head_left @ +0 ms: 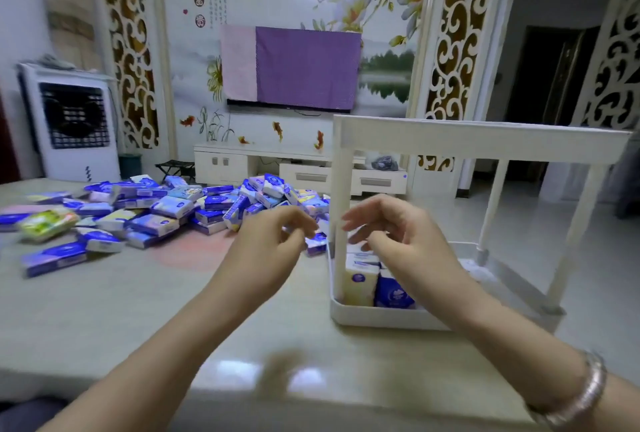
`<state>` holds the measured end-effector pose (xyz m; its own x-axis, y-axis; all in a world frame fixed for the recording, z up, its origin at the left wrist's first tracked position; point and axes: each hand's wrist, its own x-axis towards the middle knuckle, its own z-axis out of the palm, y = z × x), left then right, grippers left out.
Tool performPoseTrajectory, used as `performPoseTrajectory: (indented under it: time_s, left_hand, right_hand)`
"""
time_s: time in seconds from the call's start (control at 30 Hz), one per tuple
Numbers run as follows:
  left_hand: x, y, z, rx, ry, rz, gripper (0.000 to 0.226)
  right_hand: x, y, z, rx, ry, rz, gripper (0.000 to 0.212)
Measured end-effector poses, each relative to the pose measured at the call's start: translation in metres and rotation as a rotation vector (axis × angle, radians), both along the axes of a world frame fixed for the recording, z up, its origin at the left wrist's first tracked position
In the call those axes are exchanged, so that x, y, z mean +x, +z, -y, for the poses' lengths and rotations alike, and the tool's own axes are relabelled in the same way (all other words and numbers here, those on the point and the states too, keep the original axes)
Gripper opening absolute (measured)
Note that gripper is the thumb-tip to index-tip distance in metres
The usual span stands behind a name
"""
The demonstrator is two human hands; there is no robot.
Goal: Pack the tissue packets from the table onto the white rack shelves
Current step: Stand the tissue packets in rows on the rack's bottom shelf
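Between packets, by the look of it: both hands hovering empty above the table [104,310], neither carrying anything. Left hand [277,241] near the right edge of the heap, fingers loosely curled, grip released, nothing visibly pinched, though blur at the fingertips leaves some doubt. Right hand [391,234] above the lower tray of the white rack [478,139], fingers relaxed and spread, grip likewise released, just over the packets already stood there. Tissue packets [156,213] mostly lying in a loose pile across the far left and middle of the table, blue, white and a few yellow-green wrappers, overlapping at all angles. A small group of packed packets [360,281] standing upright in the near left corner of the rack's lower tray, pressed side by side against the white post. Top shelf of the rack seen only from its edge, contents not visible. Early in the task, judging by the size of the heap against the few packets stowed. Next move probably calling for a reach left to the nearest packet at the pile's edge, a firm pinch across its short sides, then standing it upright beside the row in the tray.
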<state>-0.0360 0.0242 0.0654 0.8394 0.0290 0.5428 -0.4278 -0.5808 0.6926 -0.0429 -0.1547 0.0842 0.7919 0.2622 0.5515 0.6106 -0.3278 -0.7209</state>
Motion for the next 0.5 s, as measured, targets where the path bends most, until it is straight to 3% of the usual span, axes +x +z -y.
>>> performPoseTrajectory:
  time_s: [0.13, 0.27, 0.37, 0.43, 0.5]
  left_hand:
    - [0.027, -0.020, -0.067, -0.094, 0.198, -0.081, 0.031]
    - [0.058, -0.051, -0.123, -0.091, 0.362, -0.171, 0.029]
    - [0.083, -0.073, -0.163, -0.072, 0.463, -0.272, 0.025]
    - [0.103, -0.082, -0.188, -0.026, 0.570, -0.271, 0.035]
    - [0.120, -0.083, -0.205, 0.060, 0.706, -0.257, 0.045]
  right_hand:
    - [0.025, -0.014, -0.074, -0.031, 0.103, -0.026, 0.033]
    - [0.083, -0.042, -0.151, -0.147, 0.064, -0.037, 0.032]
    - [0.142, -0.068, -0.200, -0.183, -0.058, -0.065, 0.032]
    - [0.177, -0.084, -0.225, -0.189, -0.184, -0.075, 0.031]
    - [0.205, -0.095, -0.245, -0.274, -0.305, -0.062, 0.043]
